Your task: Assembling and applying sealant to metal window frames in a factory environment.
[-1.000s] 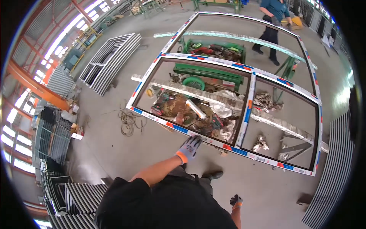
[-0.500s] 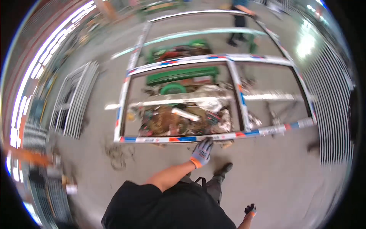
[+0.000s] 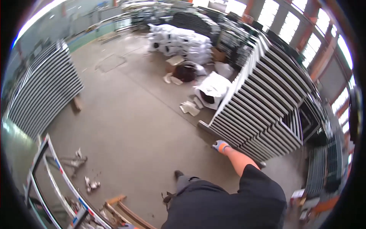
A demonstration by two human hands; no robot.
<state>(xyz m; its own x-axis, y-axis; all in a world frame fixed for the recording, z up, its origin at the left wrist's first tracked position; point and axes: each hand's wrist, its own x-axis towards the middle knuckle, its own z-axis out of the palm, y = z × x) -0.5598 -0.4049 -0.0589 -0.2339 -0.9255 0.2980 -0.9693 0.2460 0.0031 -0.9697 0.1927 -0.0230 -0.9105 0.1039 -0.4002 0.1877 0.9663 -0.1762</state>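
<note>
Clock read from the view's centre, twelve at the top.

Grey floor (image 3: 126, 126) throughout, largest thing seen. At two to three o'clock, the right stack (image 3: 263, 103): many pale frames ranked side by side, leaning. The wearer, black shirt (image 3: 225, 208), fills five to six o'clock. At nine to ten, the left stack (image 3: 45, 91), also pale frames in close ranks. At eight, the taped frame (image 3: 61, 169), white with red and blue marks, partly cut off by the view's rim; a wrapped bar (image 3: 57, 187) shows through its opening.

White sacks (image 3: 179, 40) piled at twelve. Open sack (image 3: 215, 87) at one to two, dark inside, near the right stack. Wooden stand (image 3: 133, 213) at seven, beside the taped frame. Dark heap (image 3: 185, 71) at twelve, just nearer than the sacks.

Right hand (image 3: 220, 145), gloved, at four o'clock, by the right stack's foot; fingers seem loosely bent, contact or hold cannot be told. Left hand (image 3: 129, 226) at seven, a glove sliver at the lower edge near the taped frame; openness and hold cannot be told. Smallest, crumpled foil (image 3: 91, 185) at eight.
</note>
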